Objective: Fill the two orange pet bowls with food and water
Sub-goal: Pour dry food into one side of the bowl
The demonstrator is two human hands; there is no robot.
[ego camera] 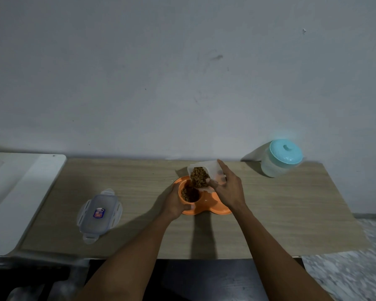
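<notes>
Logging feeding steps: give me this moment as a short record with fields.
right hand: holds container, tilted, pouring kibble
left hand: grips left bowl
left bowl: partly filled with kibble
right bowl: no food visible, partly hidden
lid: on table, left
jug: lidded, back right

We see a pale grey wall (182, 72) with a few small dark marks; it fills the upper half. A light wooden table (291, 213) stands against it. A white surface (20, 192) lies just beside the table, at left. At right is a speckled grey floor (356, 268). The light is dim.
</notes>
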